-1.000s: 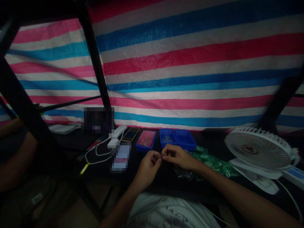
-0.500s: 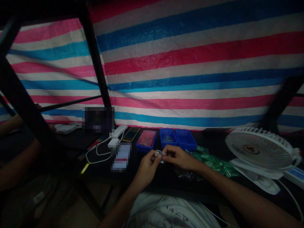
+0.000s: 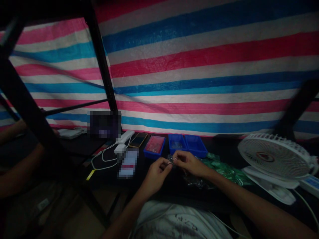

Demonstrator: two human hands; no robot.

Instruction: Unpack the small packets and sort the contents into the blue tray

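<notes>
Over the dark table edge, both hands meet at a small clear plastic bag (image 3: 170, 158), shiny and crumpled; what it contains is too small to make out. My left hand (image 3: 158, 172) pinches its near left side between thumb and fingertips. Closed on the right side of the bag is my right hand (image 3: 188, 162), knuckles up. Just beyond the hands stand a blue bin with red contents (image 3: 154, 146) and a pair of joined blue bins (image 3: 195, 146); small pieces lie in the left one of the pair. Green packets (image 3: 228, 169) and loose clear plastic (image 3: 198, 182) lie beside my right forearm.
A white clip fan (image 3: 274, 159) stands at the right. To the left lie a phone (image 3: 138, 140), a white power strip (image 3: 127, 135) with cables and a blurred-out screen (image 3: 128, 164). Past a black metal post (image 3: 102, 63), another person's arm (image 3: 25, 169) rests.
My fingertips have drawn slightly apart, the right hand shifting a little to the right, and more of the clear bag shows behind them. The view has shifted slightly.
</notes>
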